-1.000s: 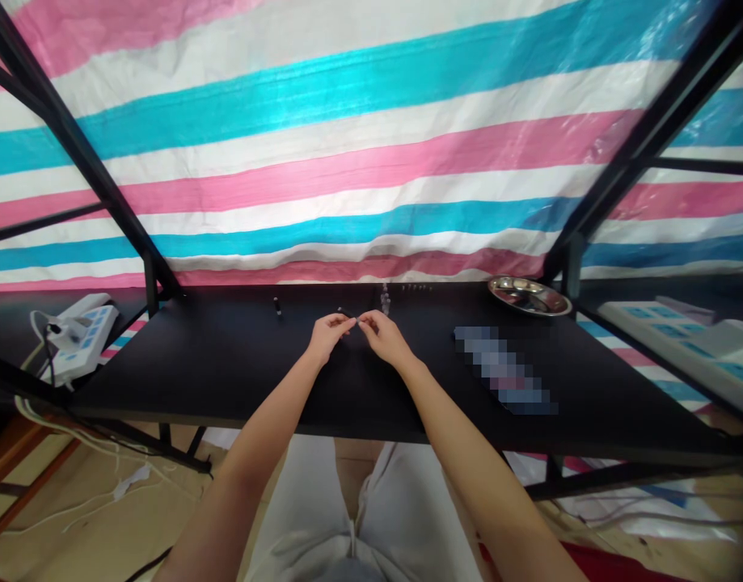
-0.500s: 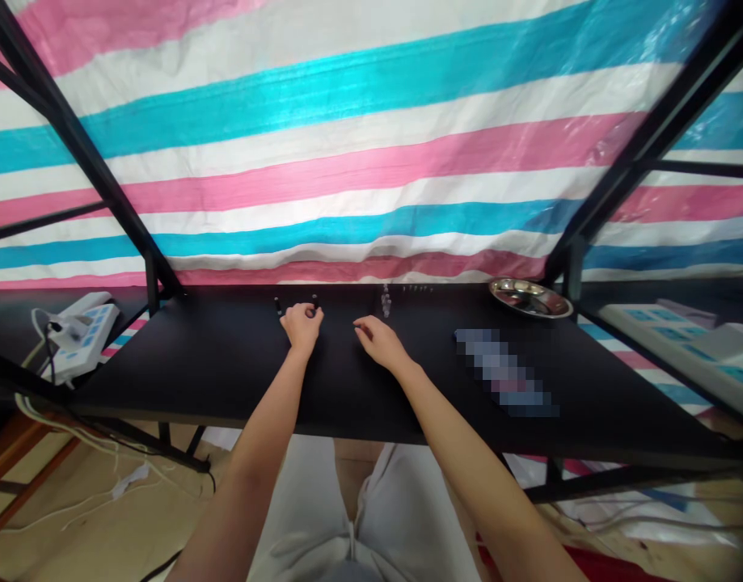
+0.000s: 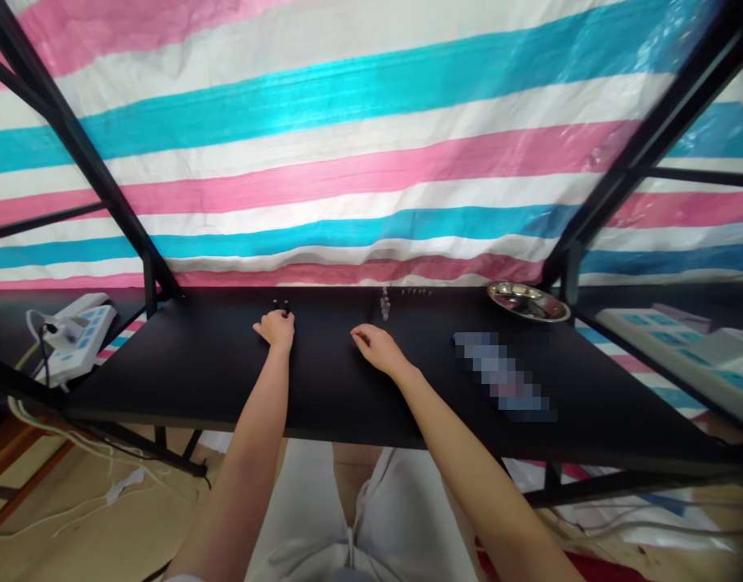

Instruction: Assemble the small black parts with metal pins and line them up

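Observation:
My left hand [image 3: 276,329] reaches to the far left part of the black table [image 3: 225,380], fingers bunched together. Its fingertips are at two small black cylinders [image 3: 280,305] that stand side by side, and it seems to pinch one of them. My right hand [image 3: 374,347] rests on the table near the middle, fingers lying loosely forward with nothing visible in them. A small cluster of clear little parts [image 3: 384,303] stands just beyond the right hand, with a row of tiny dark pieces [image 3: 416,290] behind it.
A round metal dish [image 3: 527,301] sits at the table's far right corner. A blurred-out flat object [image 3: 504,376] lies right of my right hand. A white power strip [image 3: 73,335] with cables is off to the left. Black frame bars rise on both sides before a striped tarp.
My hands were together at the middle, pinching a small piece. The left hand then carried a black piece leftward to the standing cylinder. The right hand settled onto the table.

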The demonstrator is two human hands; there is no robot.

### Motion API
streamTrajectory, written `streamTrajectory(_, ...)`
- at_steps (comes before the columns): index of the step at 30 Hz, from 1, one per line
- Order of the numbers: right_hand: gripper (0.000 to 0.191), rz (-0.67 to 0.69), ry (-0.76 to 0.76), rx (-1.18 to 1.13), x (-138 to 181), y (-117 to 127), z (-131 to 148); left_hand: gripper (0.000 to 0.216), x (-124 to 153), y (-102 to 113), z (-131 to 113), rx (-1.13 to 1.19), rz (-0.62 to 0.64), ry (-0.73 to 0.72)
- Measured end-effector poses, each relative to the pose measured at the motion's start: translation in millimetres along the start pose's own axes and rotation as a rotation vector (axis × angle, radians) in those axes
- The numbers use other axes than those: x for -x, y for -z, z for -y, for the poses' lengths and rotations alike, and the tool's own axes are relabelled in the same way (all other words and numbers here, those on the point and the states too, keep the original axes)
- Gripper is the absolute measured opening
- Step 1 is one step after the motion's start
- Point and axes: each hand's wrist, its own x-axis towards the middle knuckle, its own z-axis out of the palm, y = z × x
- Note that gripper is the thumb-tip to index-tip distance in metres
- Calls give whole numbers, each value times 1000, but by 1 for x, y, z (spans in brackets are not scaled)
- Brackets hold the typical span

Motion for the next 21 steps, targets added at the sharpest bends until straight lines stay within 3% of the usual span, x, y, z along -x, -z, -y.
streamTrajectory(16, 19, -1, -16, -24, 0, 2, 1, 26, -1, -2, -2, 19, 2, 22)
streamTrajectory(21, 17, -26, -46, 79, 1, 9, 1, 25, -1, -1, -1, 26, 16, 26)
